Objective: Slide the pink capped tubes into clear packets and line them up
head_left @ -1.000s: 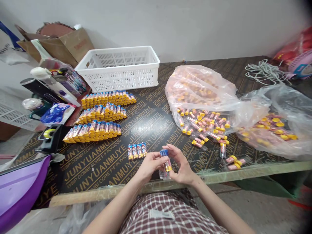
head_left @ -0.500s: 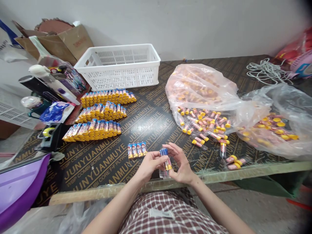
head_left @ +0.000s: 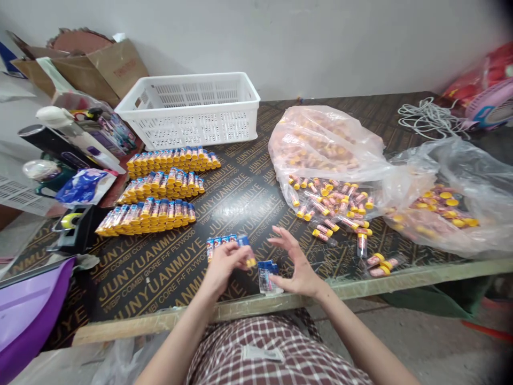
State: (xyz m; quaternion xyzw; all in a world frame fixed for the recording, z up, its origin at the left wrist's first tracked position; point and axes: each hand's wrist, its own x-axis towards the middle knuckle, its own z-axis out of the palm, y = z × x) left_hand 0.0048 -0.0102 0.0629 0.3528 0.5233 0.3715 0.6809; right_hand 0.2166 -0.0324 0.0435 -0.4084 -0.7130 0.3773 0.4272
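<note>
carried leftward since the earlier frame, when both hands were around it, one wrapped tube (head_left: 246, 250) with a blue top and a yellow cap is now at the right end of a short row of wrapped tubes (head_left: 220, 241), slightly blurred, and whether it touches its neighbour cannot be told. the left hand (head_left: 224, 266) grips it between thumb and fingers. the right hand (head_left: 294, 266) is spread open with nothing in its grasp, fingers curved, its thumb over or against a small stack of blue printed sleeves (head_left: 266, 277) lying near the front edge of the worktop (head_left: 240, 206); contact there is unclear. beyond the row, to the left, wrapped tubes are piled in three banks, a front bank (head_left: 150, 216), a middle bank (head_left: 164, 185) and a back bank (head_left: 174, 158), yellow ends facing forward. behind them sits a white basket (head_left: 212, 124). on the right, loose pink tubes (head_left: 334, 199) with yellow caps spill from a large plastic bag (head_left: 324, 136), a few lying nearer the front edge, and a second plastic bag (head_left: 468, 160) just beside it has more inside. at far left are a tape dispenser (head_left: 74, 231) and a purple scoop (head_left: 36, 315); at far right, a coil of pale cord (head_left: 430, 118) lies near a pink fan (head_left: 489, 105).
</note>
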